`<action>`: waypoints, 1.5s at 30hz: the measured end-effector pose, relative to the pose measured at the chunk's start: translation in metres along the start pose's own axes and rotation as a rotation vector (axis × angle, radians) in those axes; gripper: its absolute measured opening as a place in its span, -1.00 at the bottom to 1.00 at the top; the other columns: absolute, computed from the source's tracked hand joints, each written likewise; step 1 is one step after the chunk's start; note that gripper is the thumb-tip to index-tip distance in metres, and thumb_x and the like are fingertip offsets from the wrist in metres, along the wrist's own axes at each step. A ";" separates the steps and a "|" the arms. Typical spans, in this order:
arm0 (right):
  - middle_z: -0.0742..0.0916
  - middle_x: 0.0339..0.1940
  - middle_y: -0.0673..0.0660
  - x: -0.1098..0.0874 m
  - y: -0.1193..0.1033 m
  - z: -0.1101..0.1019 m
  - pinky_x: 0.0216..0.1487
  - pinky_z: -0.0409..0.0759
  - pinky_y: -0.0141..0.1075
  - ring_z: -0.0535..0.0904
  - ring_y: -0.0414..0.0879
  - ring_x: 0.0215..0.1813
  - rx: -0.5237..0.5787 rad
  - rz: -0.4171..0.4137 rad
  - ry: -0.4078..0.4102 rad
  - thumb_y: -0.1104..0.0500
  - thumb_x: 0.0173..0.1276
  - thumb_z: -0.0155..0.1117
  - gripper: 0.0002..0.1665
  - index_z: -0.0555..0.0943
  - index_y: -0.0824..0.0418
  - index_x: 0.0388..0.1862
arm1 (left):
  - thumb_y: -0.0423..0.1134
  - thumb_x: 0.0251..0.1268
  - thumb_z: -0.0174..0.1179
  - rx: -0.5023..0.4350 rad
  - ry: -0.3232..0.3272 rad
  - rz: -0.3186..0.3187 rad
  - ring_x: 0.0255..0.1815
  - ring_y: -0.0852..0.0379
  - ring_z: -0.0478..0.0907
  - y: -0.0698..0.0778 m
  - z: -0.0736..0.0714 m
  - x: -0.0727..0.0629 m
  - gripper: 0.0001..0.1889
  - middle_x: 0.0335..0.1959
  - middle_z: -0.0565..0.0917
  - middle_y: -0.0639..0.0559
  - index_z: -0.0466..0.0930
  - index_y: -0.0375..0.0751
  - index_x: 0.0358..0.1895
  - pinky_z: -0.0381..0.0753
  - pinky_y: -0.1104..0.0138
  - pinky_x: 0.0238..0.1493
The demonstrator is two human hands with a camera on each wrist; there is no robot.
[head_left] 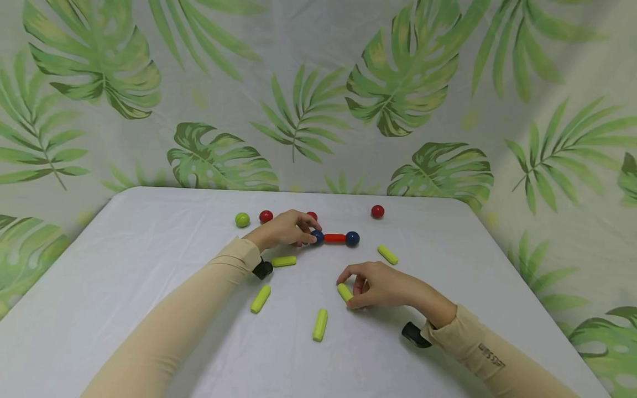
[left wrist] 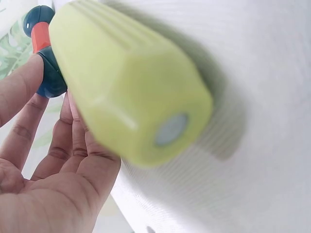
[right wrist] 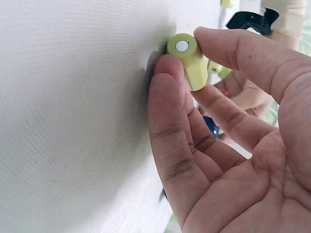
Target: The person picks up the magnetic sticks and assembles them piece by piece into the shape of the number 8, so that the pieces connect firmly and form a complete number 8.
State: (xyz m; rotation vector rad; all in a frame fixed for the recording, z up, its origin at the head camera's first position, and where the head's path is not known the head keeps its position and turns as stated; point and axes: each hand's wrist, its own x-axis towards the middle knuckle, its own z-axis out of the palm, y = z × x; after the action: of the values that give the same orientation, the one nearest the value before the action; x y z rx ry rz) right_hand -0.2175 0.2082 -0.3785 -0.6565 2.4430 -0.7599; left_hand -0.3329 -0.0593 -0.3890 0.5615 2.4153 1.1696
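At the back middle of the table, a red magnetic rod [head_left: 334, 238] joins two dark blue balls [head_left: 352, 239]. My left hand [head_left: 286, 228] pinches the left blue ball [left wrist: 51, 77] between thumb and fingers. Nearer me and to the right, my right hand [head_left: 380, 284] pinches a yellow-green magnetic rod [right wrist: 197, 73] by its sides. A round silver magnet shows in that rod's end. Another yellow-green rod [left wrist: 126, 82] lies right beside my left hand and fills much of the left wrist view.
More yellow-green rods lie about: one at front left [head_left: 261, 299], one at front middle [head_left: 320, 325], one at right [head_left: 387, 254]. Along the back are a green ball [head_left: 242, 220] and red balls [head_left: 377, 211], one partly behind my left hand. Leaf-patterned cloth [head_left: 298, 121] hangs behind the white table [head_left: 164, 237].
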 end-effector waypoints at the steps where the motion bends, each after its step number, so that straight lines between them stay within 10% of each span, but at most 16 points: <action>1: 0.69 -0.39 -0.05 0.000 0.000 0.000 -0.28 0.52 -0.39 0.59 -0.21 -0.36 0.001 -0.002 -0.001 0.10 0.36 0.60 -0.52 0.68 0.09 0.21 | -0.21 0.50 0.38 0.000 -0.003 -0.002 -0.32 0.10 0.59 0.000 0.000 0.000 -0.67 0.05 0.68 -0.13 0.73 -0.06 0.25 0.58 0.37 -0.19; 28: 0.73 -0.56 0.00 0.007 -0.009 0.002 -0.34 0.53 -0.36 0.63 -0.19 -0.49 0.040 0.175 0.066 0.14 0.30 0.60 -0.77 0.67 0.16 -0.27 | -0.22 0.54 0.33 -0.127 -0.050 -0.047 -0.16 0.09 0.60 -0.002 -0.005 0.003 -0.66 0.00 0.69 -0.07 0.72 -0.07 0.30 0.63 0.40 -0.16; 45: 0.81 -0.48 0.06 0.030 -0.002 -0.001 -0.24 0.74 -0.35 0.75 -0.16 -0.41 0.242 0.211 0.128 0.14 0.39 0.48 -0.79 0.70 0.25 -0.16 | -0.23 0.54 0.33 -0.133 -0.042 -0.032 -0.20 0.10 0.58 -0.003 -0.004 0.003 -0.66 -0.06 0.68 -0.06 0.72 -0.10 0.29 0.64 0.39 -0.17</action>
State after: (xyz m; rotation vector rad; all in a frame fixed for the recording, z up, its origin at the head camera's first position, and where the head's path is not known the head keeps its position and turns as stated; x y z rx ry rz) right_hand -0.2402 0.1904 -0.3864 -0.2611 2.4305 -1.0151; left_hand -0.3383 -0.0620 -0.3897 0.4994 2.2825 1.2809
